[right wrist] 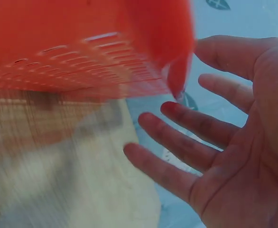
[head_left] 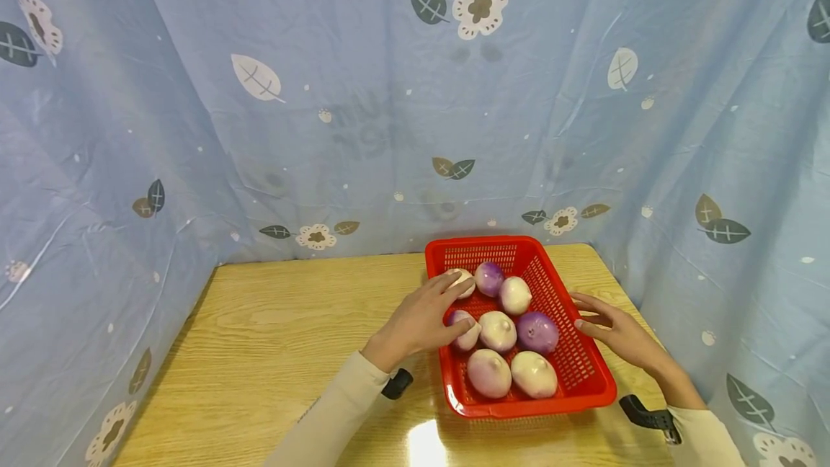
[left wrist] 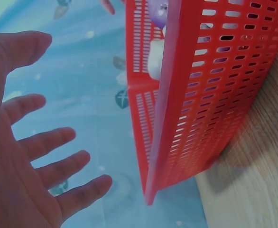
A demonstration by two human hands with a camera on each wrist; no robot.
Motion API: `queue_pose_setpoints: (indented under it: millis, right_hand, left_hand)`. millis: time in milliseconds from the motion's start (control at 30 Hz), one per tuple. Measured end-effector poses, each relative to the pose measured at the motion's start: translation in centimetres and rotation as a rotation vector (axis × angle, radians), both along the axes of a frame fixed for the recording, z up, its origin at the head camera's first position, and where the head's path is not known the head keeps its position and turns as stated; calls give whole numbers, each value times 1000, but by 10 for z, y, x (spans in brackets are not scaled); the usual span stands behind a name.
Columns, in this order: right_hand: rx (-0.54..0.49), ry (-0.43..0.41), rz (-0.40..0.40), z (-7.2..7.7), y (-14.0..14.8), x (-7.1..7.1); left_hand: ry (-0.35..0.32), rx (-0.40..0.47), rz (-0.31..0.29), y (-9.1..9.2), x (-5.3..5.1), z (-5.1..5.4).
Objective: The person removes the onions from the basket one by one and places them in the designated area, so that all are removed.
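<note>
A red plastic basket [head_left: 593, 403] with slotted walls stands on the table and holds several round purple-and-white vegetables [head_left: 497, 331], whose exact kind I cannot tell. Over the basket's left rim hovers my left hand [head_left: 418, 319], its fingers spread; the left wrist view shows this hand [left wrist: 15, 156] holding nothing, with a gap to the basket wall [left wrist: 215, 90]. On the other side, my right hand [head_left: 616, 335] is beside the right rim with extended fingers. In the right wrist view its thumb [right wrist: 229, 54] is at the basket's edge; whether it touches is unclear.
The wooden table [head_left: 292, 330] extends left of the basket. A blue curtain [head_left: 363, 92] with leaves and flowers surrounds the table at the back and sides. A black band [head_left: 397, 384] is on the left wrist, another band [head_left: 648, 415] on the right.
</note>
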State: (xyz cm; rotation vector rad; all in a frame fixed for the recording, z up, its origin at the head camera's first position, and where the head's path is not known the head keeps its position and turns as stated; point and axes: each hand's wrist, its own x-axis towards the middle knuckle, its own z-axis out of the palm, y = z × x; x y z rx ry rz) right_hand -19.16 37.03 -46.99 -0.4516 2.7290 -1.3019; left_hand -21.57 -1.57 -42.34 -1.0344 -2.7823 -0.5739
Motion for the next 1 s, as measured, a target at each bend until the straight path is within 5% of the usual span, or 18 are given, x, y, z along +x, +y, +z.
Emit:
queue_pose_setpoints:
  millis: [167, 367, 667, 1000]
  right_hand:
    - [-170, -132, 16, -6, 6, 0]
    - [-214, -222, 2, -14, 11, 5]
    - [-296, -219, 35, -18, 10, -1]
    - [-322, -232, 19, -20, 8, -8]
  left_hand:
    - [-6, -13, -17, 3, -1, 1]
    - [-15, -27, -23, 9, -2, -1]
    - [-24, -45, -44, 17, -7, 2]
    - [-149, -85, -78, 29, -10, 4]
